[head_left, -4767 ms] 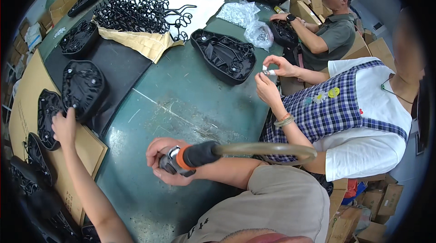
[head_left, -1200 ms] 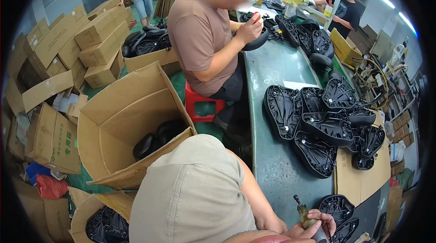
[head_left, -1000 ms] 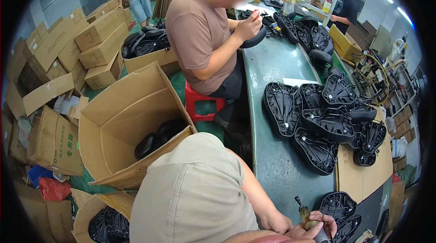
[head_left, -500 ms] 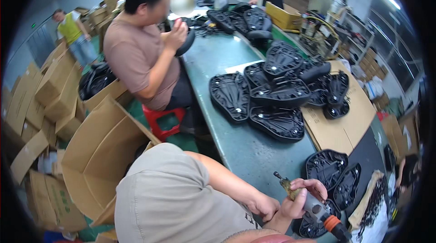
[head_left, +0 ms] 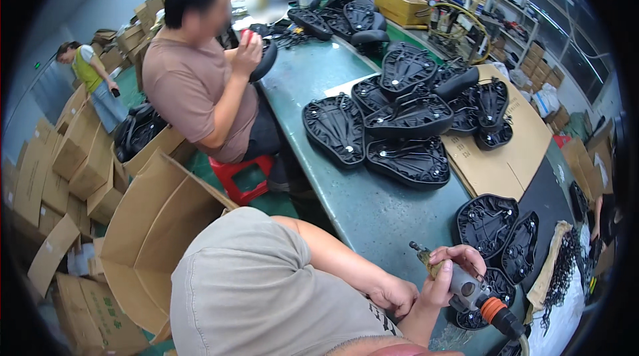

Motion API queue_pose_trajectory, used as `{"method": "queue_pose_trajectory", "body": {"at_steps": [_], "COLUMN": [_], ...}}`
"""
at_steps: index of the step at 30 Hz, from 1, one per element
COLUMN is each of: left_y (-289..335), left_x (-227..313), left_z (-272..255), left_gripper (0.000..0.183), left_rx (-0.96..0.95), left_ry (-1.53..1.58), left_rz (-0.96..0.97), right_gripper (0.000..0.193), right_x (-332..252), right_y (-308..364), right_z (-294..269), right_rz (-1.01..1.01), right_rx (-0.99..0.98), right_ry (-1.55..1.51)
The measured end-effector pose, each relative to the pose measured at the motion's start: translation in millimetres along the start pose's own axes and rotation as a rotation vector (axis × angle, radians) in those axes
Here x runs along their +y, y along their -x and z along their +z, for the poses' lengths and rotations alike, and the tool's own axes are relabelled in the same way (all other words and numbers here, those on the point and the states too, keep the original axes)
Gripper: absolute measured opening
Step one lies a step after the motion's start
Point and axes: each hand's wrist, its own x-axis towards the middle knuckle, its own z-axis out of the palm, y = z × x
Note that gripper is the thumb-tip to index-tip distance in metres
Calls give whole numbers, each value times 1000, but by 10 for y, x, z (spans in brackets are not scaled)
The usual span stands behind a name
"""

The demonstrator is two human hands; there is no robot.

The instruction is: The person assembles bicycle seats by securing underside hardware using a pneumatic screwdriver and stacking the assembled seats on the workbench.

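My right hand (head_left: pixel 459 269) is wrapped round a pneumatic screwdriver (head_left: pixel 469 289) with a grey body, an orange ring and a hose at its rear. Its dark tip points up and left over the table. My left hand (head_left: pixel 398 296) is curled beside my right wrist; what its fingers hold, if anything, is hidden. Just beyond the tool lie black bicycle saddles, underside up: a wide saddle (head_left: pixel 487 224), a narrower saddle (head_left: pixel 520 243) and another saddle (head_left: pixel 489 297) partly behind the tool.
More upturned saddles (head_left: pixel 406 116) are piled mid-table, partly on flat cardboard (head_left: pixel 496 163). At the left, a seated co-worker (head_left: pixel 200 83) holds a saddle and something red. An open carton (head_left: pixel 160 236) stands beside me. Black small parts (head_left: pixel 566 283) lie on the right. Another person stands far left.
The view has shifted slightly, so the table things sit a little differently. The far-left person has turned and bowed their head. My right hand still grips the screwdriver; my left stays beside the wrist.
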Motion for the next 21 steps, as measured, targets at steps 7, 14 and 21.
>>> {"method": "queue_pose_trajectory", "body": {"at_steps": [7, 14, 21], "left_y": [121, -111, 65], "left_x": [-10, -152, -24], "left_z": [-51, -82, 107], "left_gripper": [50, 38, 37], "left_rx": [128, 277, 299], "left_ry": [-2, -210, -77], "left_rz": [45, 167, 191], "right_gripper": [43, 41, 37], "right_x": [39, 51, -29], "right_y": [43, 98, 38], "right_z": [59, 1, -135], "right_rz": [68, 50, 177], "right_rx": [2, -49, -107], "right_ry": [-69, -137, -146]}}
